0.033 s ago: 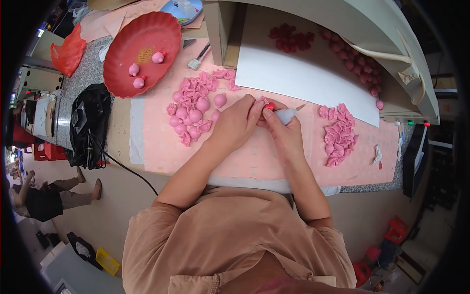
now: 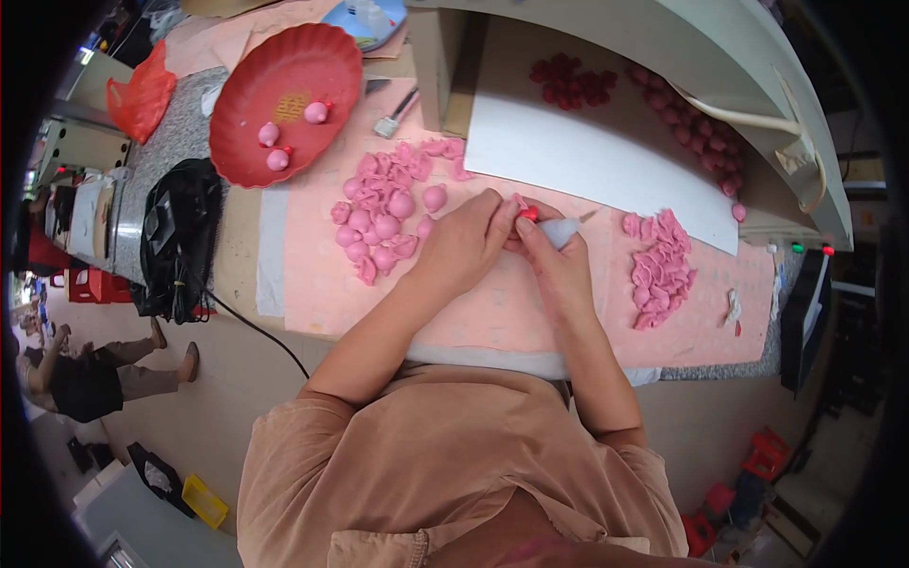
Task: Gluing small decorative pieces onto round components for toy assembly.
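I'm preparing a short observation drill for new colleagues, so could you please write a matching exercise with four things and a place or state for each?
1. Scalloped red dish
2. Small red piece
3. White sheet
4. Yellow crate

A. Partly under the beige hood
B. At the picture's lower left
C. Between the person's fingers
D. Holding three pink balls

Pairs: 1-D, 2-C, 3-A, 4-B

Red piece (image 2: 529, 214), pink balls (image 2: 387, 226)

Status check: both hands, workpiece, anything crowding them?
Left grip and right grip together on small red piece. Pale bottle also in right grip. Pink ball close beside left grip, partly hidden.
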The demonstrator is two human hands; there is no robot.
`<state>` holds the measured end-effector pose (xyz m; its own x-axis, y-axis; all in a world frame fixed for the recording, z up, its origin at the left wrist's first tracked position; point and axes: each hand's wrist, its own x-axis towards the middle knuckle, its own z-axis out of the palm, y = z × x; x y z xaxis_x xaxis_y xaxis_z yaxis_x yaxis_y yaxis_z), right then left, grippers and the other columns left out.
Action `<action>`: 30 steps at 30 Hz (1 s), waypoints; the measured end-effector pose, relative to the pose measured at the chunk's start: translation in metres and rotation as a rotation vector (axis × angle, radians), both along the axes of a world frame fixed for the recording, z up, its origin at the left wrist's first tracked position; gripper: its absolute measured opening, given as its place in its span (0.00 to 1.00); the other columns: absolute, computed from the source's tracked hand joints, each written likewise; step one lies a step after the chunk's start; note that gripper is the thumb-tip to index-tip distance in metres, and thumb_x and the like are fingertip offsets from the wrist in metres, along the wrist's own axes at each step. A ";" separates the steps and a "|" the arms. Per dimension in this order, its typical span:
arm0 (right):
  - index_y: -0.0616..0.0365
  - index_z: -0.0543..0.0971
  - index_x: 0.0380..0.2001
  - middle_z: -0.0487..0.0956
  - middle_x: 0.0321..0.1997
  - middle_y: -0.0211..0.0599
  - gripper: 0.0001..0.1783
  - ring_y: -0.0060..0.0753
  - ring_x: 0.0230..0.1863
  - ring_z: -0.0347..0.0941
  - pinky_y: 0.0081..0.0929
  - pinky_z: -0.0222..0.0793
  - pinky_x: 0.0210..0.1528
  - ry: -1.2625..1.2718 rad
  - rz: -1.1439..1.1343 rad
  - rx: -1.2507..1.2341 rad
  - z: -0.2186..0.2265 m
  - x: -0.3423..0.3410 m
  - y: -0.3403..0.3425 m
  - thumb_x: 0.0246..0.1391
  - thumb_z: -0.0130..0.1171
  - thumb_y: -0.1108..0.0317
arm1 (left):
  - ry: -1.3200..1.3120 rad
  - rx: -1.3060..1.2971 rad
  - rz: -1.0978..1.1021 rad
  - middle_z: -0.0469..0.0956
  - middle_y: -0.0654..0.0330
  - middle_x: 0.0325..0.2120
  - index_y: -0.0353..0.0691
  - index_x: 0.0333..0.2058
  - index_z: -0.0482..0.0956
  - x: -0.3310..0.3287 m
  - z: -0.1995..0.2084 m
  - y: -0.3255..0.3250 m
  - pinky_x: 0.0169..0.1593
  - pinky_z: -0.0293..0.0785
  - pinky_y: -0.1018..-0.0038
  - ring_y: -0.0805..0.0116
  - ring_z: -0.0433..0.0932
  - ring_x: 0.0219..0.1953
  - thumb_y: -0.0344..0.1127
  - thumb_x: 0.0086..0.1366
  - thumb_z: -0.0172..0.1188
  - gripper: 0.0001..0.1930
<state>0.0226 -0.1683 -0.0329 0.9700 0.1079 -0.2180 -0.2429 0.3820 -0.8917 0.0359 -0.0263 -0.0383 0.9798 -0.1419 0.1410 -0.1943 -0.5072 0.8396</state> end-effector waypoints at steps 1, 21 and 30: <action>0.69 0.71 0.50 0.77 0.45 0.39 0.17 0.29 0.44 0.75 0.27 0.75 0.49 0.021 0.014 -0.014 0.000 0.000 -0.005 0.60 0.53 0.72 | -0.060 -0.052 -0.005 0.74 0.47 0.25 0.36 0.31 0.69 0.000 -0.001 -0.003 0.31 0.70 0.57 0.46 0.75 0.29 0.41 0.68 0.48 0.13; 0.66 0.74 0.45 0.78 0.38 0.36 0.13 0.26 0.36 0.76 0.23 0.74 0.42 -0.035 0.202 -0.293 0.003 0.003 -0.023 0.60 0.53 0.71 | -0.135 0.045 -0.082 0.75 0.51 0.26 0.38 0.30 0.71 -0.009 -0.007 0.004 0.31 0.72 0.61 0.51 0.76 0.28 0.43 0.67 0.49 0.14; 0.64 0.74 0.44 0.77 0.36 0.34 0.14 0.23 0.33 0.74 0.20 0.73 0.36 0.027 0.207 -0.255 -0.009 -0.001 -0.035 0.58 0.57 0.68 | -0.157 -0.016 -0.127 0.73 0.51 0.19 0.37 0.29 0.71 -0.011 -0.019 -0.003 0.29 0.72 0.59 0.51 0.76 0.24 0.45 0.69 0.46 0.17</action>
